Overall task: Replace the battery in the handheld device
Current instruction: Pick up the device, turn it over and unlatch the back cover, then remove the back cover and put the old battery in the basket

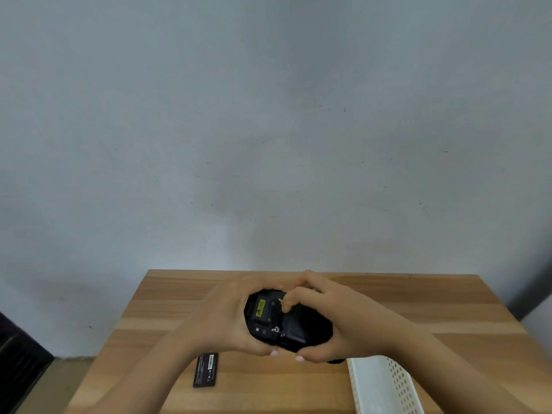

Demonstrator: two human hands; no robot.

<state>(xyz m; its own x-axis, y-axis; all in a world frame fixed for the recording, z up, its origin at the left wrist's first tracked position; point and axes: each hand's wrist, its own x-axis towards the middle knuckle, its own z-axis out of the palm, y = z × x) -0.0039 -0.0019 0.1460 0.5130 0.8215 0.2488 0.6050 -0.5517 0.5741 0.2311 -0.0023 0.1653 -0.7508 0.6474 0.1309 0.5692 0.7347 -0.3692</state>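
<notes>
A black handheld device (283,322) with a yellow label on its back is held above the wooden table (418,309), back side up. My left hand (227,318) wraps its left end and my right hand (328,321) wraps its right side. My right fingers press near a small metal latch at the device's top. A flat black battery (206,369) lies on the table below my left forearm, apart from both hands. Whether a battery sits inside the device is hidden.
A white perforated tray (385,383) stands at the table's front right, just under my right wrist. A pale wall (268,130) rises directly behind the table's far edge. The table's left edge drops to the floor (71,372).
</notes>
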